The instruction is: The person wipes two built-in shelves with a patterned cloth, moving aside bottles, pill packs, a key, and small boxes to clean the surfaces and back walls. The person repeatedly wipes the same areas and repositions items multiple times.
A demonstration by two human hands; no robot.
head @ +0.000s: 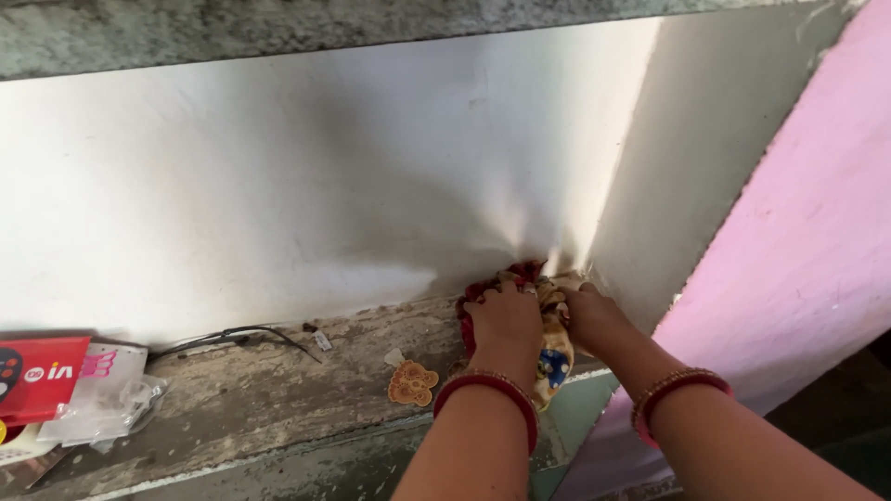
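Both my hands press a bunched patterned cloth (555, 348), red, cream and blue, into the right corner of a worn stone shelf (278, 390). My left hand (506, 315) lies on top of the cloth's left part with fingers curled over it. My right hand (594, 315) grips the cloth's right part against the side wall. Red bangles ring both wrists. Much of the cloth is hidden under my hands.
A small orange sticker (412, 382) lies on the shelf left of the cloth. A thin black wire (232, 336) runs along the back wall. A red packet (37, 376) and clear plastic wrappers (111, 399) sit at far left. A pink wall (798, 269) stands at right.
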